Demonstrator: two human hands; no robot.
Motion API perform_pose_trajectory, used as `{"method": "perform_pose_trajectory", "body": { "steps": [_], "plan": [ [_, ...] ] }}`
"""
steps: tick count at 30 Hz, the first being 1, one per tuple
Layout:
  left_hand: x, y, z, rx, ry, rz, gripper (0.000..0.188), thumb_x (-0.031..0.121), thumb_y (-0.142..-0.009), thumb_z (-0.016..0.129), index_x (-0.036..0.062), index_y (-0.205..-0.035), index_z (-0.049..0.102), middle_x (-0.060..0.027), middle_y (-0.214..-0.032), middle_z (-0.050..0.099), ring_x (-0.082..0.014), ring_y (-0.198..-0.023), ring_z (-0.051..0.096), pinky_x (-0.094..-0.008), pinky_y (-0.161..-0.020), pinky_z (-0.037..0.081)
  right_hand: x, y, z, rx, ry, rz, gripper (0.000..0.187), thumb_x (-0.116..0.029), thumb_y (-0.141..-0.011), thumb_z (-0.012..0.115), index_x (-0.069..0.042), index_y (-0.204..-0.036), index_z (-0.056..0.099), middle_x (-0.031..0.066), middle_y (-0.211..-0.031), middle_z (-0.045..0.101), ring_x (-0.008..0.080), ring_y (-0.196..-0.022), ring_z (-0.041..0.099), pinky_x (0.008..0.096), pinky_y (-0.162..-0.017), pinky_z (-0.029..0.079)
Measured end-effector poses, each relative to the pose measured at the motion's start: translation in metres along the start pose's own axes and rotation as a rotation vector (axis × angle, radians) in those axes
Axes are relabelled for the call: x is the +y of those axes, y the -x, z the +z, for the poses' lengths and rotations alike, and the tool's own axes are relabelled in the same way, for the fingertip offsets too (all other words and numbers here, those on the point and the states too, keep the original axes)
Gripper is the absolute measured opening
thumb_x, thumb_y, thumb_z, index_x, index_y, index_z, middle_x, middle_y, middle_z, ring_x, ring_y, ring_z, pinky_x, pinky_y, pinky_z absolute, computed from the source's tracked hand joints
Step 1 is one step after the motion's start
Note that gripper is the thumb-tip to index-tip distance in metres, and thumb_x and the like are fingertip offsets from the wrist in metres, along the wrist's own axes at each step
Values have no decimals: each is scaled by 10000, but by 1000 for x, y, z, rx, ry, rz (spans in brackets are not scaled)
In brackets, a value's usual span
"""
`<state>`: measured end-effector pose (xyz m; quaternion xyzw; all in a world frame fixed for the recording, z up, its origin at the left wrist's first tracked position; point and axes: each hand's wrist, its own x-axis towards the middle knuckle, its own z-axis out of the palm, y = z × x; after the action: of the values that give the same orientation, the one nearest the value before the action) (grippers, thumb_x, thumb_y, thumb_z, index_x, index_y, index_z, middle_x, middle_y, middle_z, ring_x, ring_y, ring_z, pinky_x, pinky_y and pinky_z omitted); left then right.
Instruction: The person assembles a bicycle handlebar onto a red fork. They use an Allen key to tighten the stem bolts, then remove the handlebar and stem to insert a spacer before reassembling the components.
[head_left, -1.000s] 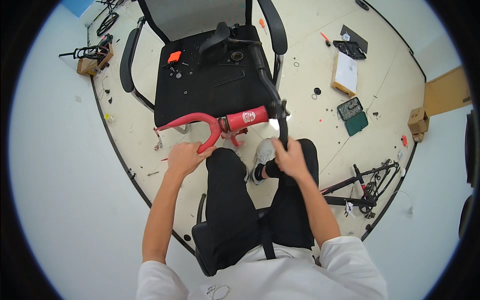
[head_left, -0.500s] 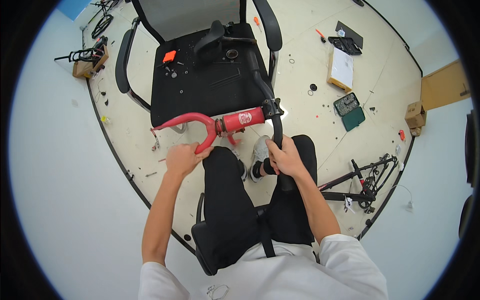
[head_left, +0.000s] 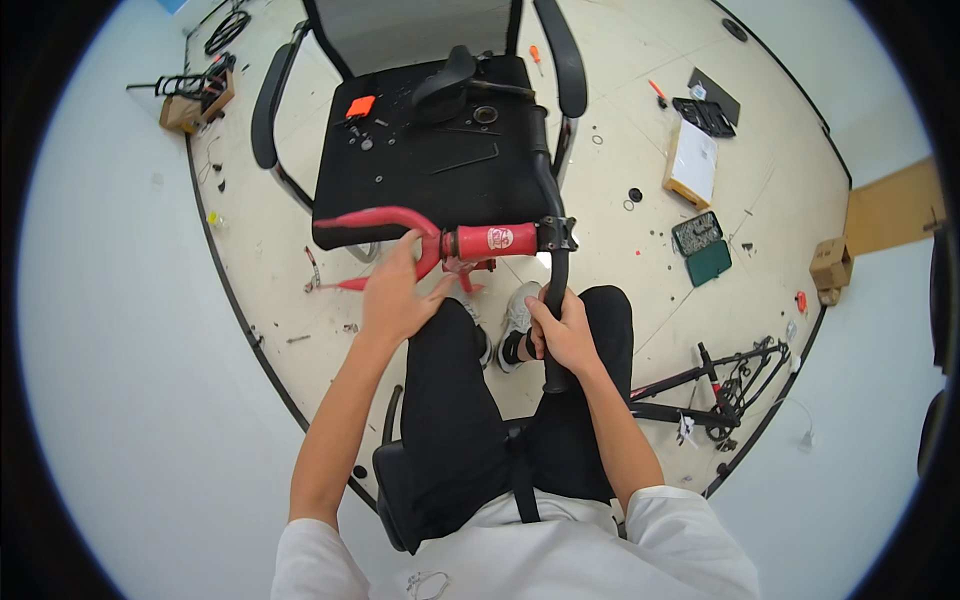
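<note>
A red bicycle fork (head_left: 385, 215) with a red head tube (head_left: 497, 240) lies crosswise above my knees, its two legs toward the left. A black stem clamp (head_left: 556, 234) joins its right end to a black handlebar (head_left: 547, 185). My right hand (head_left: 563, 330) is wrapped round the handlebar's near half, above its end grip. My left hand (head_left: 396, 295) is at the fork just below the crown, fingers stretched up and thumb apart. It crosses in front of the lower fork leg; whether the fingertips press on the fork I cannot tell.
A black office chair (head_left: 430, 190) ahead bears a bicycle saddle (head_left: 447, 85), a hex key, an orange item and small parts. On the floor at right lie a green case (head_left: 708, 262) of small parts, a white-topped box (head_left: 692, 165) and a black bicycle frame (head_left: 715, 385).
My left hand has let go of the fork leg and moved up toward the crown, fingers spreading. The fork has turned, so both legs show. My right hand stays on the handlebar.
</note>
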<state>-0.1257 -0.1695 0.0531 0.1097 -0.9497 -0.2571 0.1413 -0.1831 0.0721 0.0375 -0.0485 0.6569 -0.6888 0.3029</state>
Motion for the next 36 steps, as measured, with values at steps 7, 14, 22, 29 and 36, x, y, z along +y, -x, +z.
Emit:
{"method": "perform_pose_trajectory", "body": {
  "steps": [7, 14, 22, 29, 36],
  "plan": [
    [-2, -21, 35, 77, -5, -13, 661, 207, -723, 732, 116, -1324, 471, -183, -1039, 566, -370, -954, 571, -479, -853, 425, 20, -10, 15, 41, -37, 30, 173, -124, -934, 579, -51, -912, 424, 43, -610, 478, 140, -459, 499, 292, -412, 428],
    [-24, -9, 41, 276, -4, 60, 602, 148, -741, 692, 81, -1305, 494, -185, -1100, 537, -354, -1122, 481, -517, -1027, 308, 3, -12, 45, 104, -120, 75, 189, -164, -947, 556, -75, -920, 392, 46, -621, 403, 145, -440, 424, 279, -352, 350],
    [-81, 78, 15, 481, 315, -167, 168, 61, -796, 631, 31, -961, 622, -129, -957, 629, -326, -932, 611, -390, -838, 500, -3, -4, 65, 265, -71, 65, 222, -189, -945, 543, -89, -819, 391, 39, -578, 374, 144, -387, 377, 269, -310, 304],
    [-338, 235, 134, -38, -53, -951, 361, 232, -872, 632, 71, -1185, 550, -177, -1109, 562, -372, -1029, 569, -437, -863, 495, 11, -5, 28, 254, -46, 88, 109, -223, -950, 520, -151, -990, 449, 4, -552, 296, 91, -348, 291, 243, -221, 259],
    [-437, 258, 203, -129, 6, -1473, 515, 269, -853, 707, 85, -1274, 474, -216, -1259, 442, -393, -1083, 539, -495, -874, 488, -15, -8, 55, 459, 177, 183, 179, -274, -929, 585, -124, -889, 496, 47, -560, 401, 154, -381, 391, 270, -269, 338]
  ]
}}
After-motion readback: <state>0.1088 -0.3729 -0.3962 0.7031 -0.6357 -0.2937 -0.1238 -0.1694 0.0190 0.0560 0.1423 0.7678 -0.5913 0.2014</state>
